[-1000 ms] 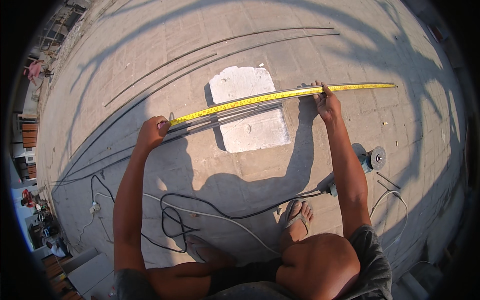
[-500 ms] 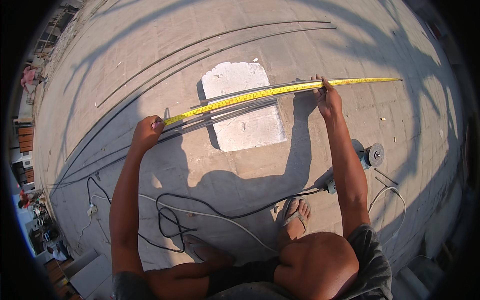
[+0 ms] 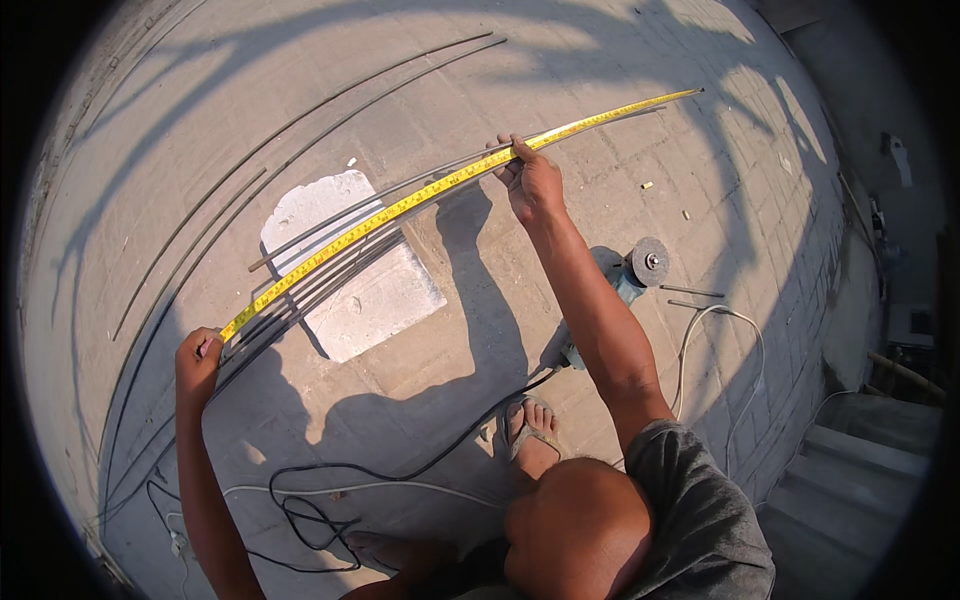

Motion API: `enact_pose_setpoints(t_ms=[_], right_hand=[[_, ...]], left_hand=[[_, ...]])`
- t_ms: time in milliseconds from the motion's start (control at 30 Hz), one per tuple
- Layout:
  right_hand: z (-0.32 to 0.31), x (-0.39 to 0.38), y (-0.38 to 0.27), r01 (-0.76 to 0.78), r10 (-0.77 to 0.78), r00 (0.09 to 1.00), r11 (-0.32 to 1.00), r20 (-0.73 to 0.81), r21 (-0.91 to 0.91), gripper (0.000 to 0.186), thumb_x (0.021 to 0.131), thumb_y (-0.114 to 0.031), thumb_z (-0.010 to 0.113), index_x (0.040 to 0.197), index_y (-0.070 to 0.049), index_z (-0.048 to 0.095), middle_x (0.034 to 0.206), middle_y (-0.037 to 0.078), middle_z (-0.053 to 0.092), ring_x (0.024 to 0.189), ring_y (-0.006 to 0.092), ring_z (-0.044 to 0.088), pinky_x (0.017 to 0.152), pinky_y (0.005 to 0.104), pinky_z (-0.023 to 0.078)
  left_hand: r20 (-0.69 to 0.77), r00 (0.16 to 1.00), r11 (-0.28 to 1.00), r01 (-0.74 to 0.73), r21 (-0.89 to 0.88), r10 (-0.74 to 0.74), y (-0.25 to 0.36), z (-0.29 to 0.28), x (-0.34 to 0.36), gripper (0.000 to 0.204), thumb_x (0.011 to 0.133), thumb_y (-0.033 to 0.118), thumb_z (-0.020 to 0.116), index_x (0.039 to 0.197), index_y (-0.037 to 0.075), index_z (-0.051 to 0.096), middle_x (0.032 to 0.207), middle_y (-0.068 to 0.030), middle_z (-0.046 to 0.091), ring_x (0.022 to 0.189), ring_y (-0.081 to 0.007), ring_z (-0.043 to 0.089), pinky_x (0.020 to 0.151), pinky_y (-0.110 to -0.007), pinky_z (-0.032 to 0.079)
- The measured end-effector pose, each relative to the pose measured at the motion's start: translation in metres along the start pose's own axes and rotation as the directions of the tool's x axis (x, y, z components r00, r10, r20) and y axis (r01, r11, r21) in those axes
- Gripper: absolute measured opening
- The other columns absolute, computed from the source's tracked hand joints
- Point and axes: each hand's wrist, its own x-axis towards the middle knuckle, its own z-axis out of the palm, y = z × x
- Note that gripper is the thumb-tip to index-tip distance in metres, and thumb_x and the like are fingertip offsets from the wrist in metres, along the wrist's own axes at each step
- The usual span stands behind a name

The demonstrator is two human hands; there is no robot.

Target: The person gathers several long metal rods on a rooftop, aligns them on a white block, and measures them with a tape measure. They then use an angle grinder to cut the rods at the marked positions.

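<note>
A yellow tape measure blade (image 3: pixel 392 213) is stretched between my hands, running past my right hand to a free tip at the upper right. My left hand (image 3: pixel 199 362) is closed on its near end, at the lower left. Fingers curled, my right hand (image 3: pixel 532 183) pinches the blade farther along; a thin metal rod (image 3: pixel 590 122) lies close beside the tape there, and whether I grip it too I cannot tell. Beneath the tape, several dark metal rods (image 3: pixel 338 272) rest across a white stone block (image 3: pixel 385 308).
Beyond the block, more long rods (image 3: pixel 330 128) lie on the paved ground. An angle grinder (image 3: pixel 622 284) sits under my right forearm, two short rod pieces (image 3: pixel 694 292) beside it. Black cable (image 3: pixel 440 458) loops near my feet, with a pale cable (image 3: pixel 762 362) at right. Steps (image 3: pixel 850 490) stand lower right.
The view has swung right, so block, rods and tape appear farther left and more tilted. Both hands keep their hold on the tape; the grinder's disc and the steps show more fully.
</note>
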Motion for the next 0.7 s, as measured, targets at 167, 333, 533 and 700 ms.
enact_pose_setpoints(t_ms=[167,333,533,700], right_hand=[[-0.023,0.017,-0.023,0.044,-0.044,0.998,0.999,-0.042,-0.012,0.031,0.108,-0.014,0.052,0.129,0.008,0.051,0.120,0.020,0.064,0.107,0.0321,0.070,0.088,0.0422,0.060],[-0.062,0.047,-0.030,0.016,-0.018,0.997,0.999,-0.079,-0.027,0.034,0.108,-0.014,0.049,0.134,0.010,0.046,0.132,0.022,0.058,0.123,0.0372,0.062,0.104,0.0486,0.055],[-0.081,0.075,-0.021,-0.106,0.099,0.988,0.993,-0.117,-0.051,0.033,0.108,-0.013,0.049,0.133,0.008,0.049,0.129,0.020,0.060,0.124,0.0343,0.061,0.103,0.0431,0.054],[-0.096,0.080,-0.014,-0.129,0.123,0.989,0.989,-0.080,-0.070,0.032,0.108,-0.014,0.050,0.132,0.007,0.050,0.128,0.019,0.060,0.121,0.0326,0.062,0.105,0.0432,0.053]], left_hand=[[0.044,0.999,1.000,-0.006,0.013,0.006,0.039,0.019,0.018,0.018,0.095,0.016,0.060,0.087,0.000,0.064,0.073,-0.0022,0.055,0.071,-0.0102,0.049,0.065,-0.029,0.040],[0.079,0.996,0.995,-0.046,0.092,0.038,0.080,0.032,0.031,0.025,0.092,0.023,0.062,0.089,-0.002,0.066,0.074,-0.0102,0.059,0.069,-0.0166,0.052,0.067,-0.033,0.044],[0.048,0.994,0.990,0.098,0.100,-0.103,0.089,0.046,0.038,0.027,0.090,0.026,0.062,0.091,0.001,0.072,0.079,-0.0161,0.069,0.072,-0.0241,0.065,0.072,-0.037,0.051],[0.049,0.986,0.976,0.153,0.156,-0.162,0.089,0.056,0.043,0.027,0.089,0.026,0.062,0.092,0.001,0.073,0.083,-0.0176,0.071,0.075,-0.0264,0.068,0.074,-0.038,0.052]])
